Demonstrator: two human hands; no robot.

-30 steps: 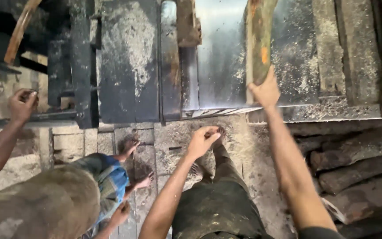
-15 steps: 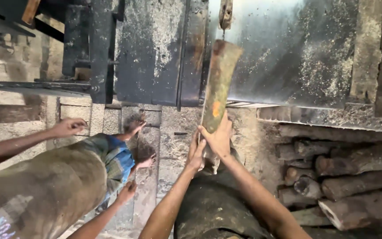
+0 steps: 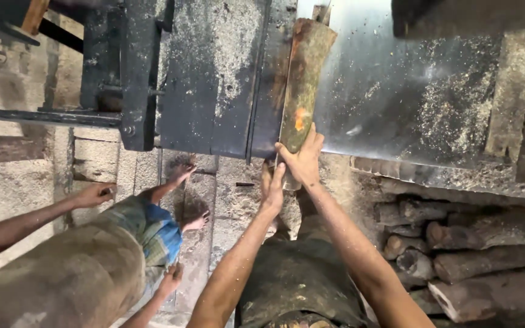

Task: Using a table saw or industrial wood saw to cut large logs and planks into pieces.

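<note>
Two hands (image 3: 293,167), rough round log (image 3: 303,85)

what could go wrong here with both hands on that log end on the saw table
1. The right hand and left hand both grip the near end of the log, in line with it; if it jerks or kicks back, they may take the force.
2. Sawdust coats the metal table, so the log might slide or twist.
3. A second person's hand and bare feet are close beside the table edge; a dropped log could land on them.
</note>
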